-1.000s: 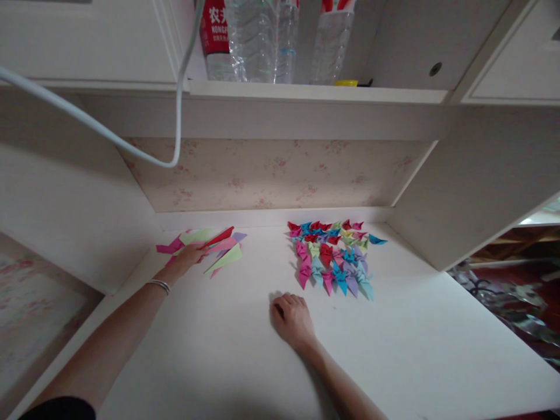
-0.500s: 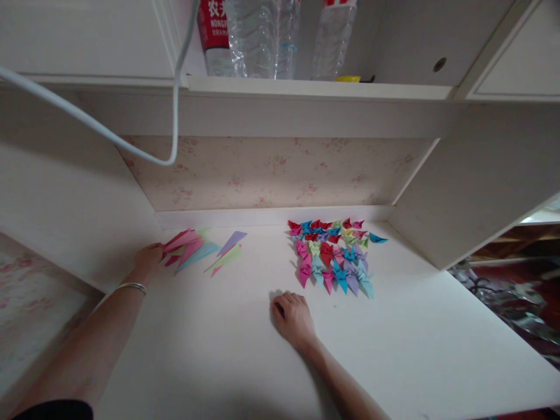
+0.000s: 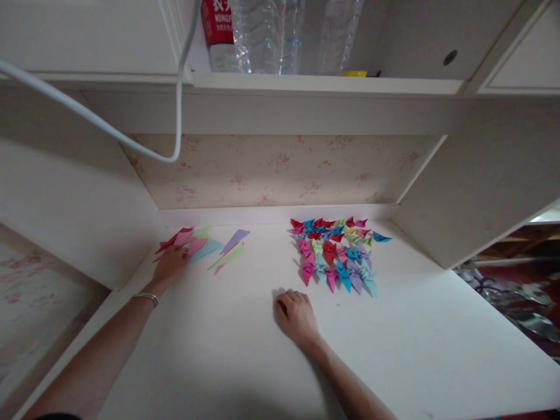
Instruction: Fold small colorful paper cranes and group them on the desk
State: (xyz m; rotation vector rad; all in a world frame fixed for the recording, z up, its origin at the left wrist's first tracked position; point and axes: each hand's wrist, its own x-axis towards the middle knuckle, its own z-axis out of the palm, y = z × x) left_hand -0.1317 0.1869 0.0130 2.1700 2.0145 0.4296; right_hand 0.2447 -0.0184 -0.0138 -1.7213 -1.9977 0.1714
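The loose pile of folded paper pieces (image 3: 184,237) lies on the far left of the worktop (image 3: 210,350), close to the back edge and directly at the left hand (image 3: 172,263). The red and pink pieces sit just beyond the fingertips, on the side away from the person, and the light-blue piece (image 3: 206,250) spreads out to the right of that hand. A little farther right, apart from the hand, the purple piece (image 3: 236,240) and the light-green piece (image 3: 229,256) lie side by side. Their long axes slant the same way, from the near left to the far right, so they run roughly along the line of the left forearm rather than across it. The left hand is palm down with its fingers on the pink paper; whether its grip is pinching an edge or only pressing on top, I cannot tell. The right hand (image 3: 297,315) is well apart from the pile, resting near the middle with its fingers curled loosely inward and nothing visible in them. Nearest to it, just beyond and to the right, are the folded paper cranes (image 3: 329,254), set close together in rows.
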